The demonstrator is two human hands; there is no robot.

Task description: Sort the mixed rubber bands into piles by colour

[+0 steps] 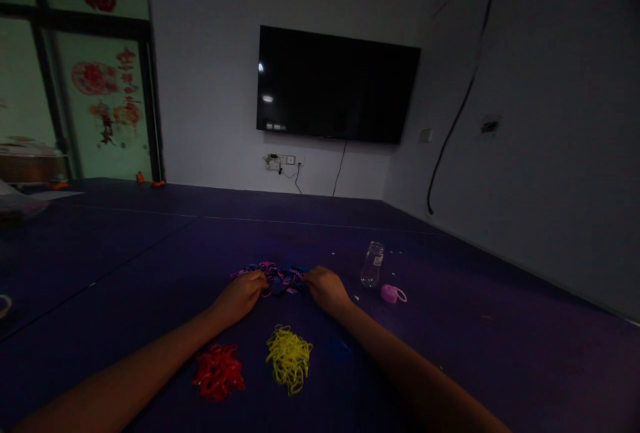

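A loose pile of mixed pink, blue and dark rubber bands [283, 280] lies on the purple surface between my hands. My left hand [245, 292] is closed at the pile's left side, its fingertips pinched on bands there. From the right, my right hand [324, 286] has its curled fingers closed on bands at the pile's edge. Dim light hides exactly which bands each hand grips. Nearer to me sit a heap of red rubber bands [219, 372] and a heap of yellow rubber bands [289, 358]. A faint blue patch [343, 349], perhaps blue bands, lies beside my right forearm.
Right of my right hand stands a clear bottle [371, 265], uncapped, with a pink looped lid [389, 294] beside it. Small white scraps [357, 298] dot the purple surface [165, 240]. Part of a white ring [5, 305] shows at the left edge. A television [337, 86] hangs ahead.
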